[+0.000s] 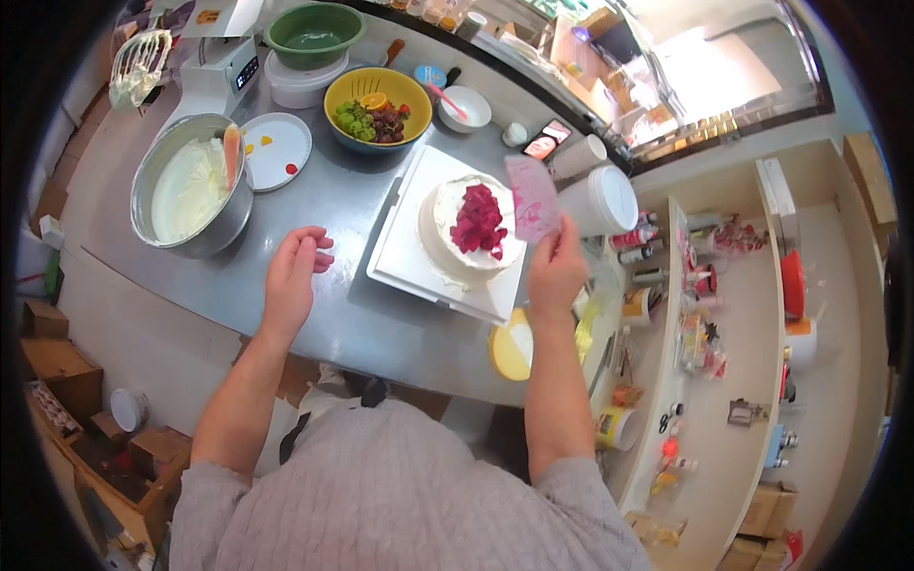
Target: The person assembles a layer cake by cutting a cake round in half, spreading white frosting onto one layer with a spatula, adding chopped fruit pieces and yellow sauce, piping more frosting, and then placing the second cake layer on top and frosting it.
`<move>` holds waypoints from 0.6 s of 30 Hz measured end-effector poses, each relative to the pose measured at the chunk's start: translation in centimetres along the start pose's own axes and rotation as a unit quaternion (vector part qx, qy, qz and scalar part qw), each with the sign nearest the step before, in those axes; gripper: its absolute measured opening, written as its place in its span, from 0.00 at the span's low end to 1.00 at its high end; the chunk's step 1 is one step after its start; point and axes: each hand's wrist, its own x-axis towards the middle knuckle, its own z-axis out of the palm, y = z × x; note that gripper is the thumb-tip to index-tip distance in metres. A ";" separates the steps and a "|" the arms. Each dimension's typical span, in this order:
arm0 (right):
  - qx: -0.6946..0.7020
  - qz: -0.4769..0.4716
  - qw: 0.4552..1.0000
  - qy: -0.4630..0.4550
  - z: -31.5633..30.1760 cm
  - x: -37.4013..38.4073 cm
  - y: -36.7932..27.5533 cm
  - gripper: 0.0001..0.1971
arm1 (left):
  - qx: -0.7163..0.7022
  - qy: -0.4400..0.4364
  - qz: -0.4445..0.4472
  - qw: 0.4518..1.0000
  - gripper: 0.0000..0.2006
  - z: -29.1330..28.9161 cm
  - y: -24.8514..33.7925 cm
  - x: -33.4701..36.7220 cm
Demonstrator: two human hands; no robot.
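Observation:
A round cake covered in white cream stands on a square white board. Chopped dark-red fruit is heaped on its top. My right hand, right of the cake, pinches the lower end of a thin, see-through plastic piece smeared pink. I cannot tell whether that is a small bag or a flexible scraper. Its edge comes close to the cake's right side. Over the metal table left of the board, my left hand holds nothing, its fingers loosely bent and apart.
A steel bowl of cream with a spatula and a white plate lie left. Behind are a yellow bowl of fruit, a green basin and a small white bowl. White tubs and shelves are right.

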 end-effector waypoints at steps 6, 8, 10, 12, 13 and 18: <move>0.075 0.017 0.997 0.011 -0.5 -1.4 0.7 0.15 | 0.021 -0.007 0.005 1.000 0.14 2.6 1.4 0.9; 0.077 0.062 0.994 0.053 -0.2 -2.0 -0.1 0.15 | 0.051 -0.036 0.036 0.997 0.14 3.5 1.7 0.2; 0.132 0.185 0.974 -0.024 0.0 -1.8 0.4 0.15 | 0.071 -0.074 0.062 0.993 0.13 5.1 2.6 -0.5; 0.232 0.286 0.929 -0.041 0.1 -3.0 2.2 0.15 | 0.094 -0.134 0.074 0.984 0.12 8.5 3.5 -1.5; 0.311 0.315 0.896 -0.017 1.4 -4.1 3.8 0.15 | 0.106 -0.163 0.085 0.977 0.12 10.3 3.9 -1.9; 0.657 0.488 0.572 0.053 -0.7 -5.6 8.2 0.16 | 0.202 -0.329 0.207 0.899 0.14 18.8 6.4 -5.3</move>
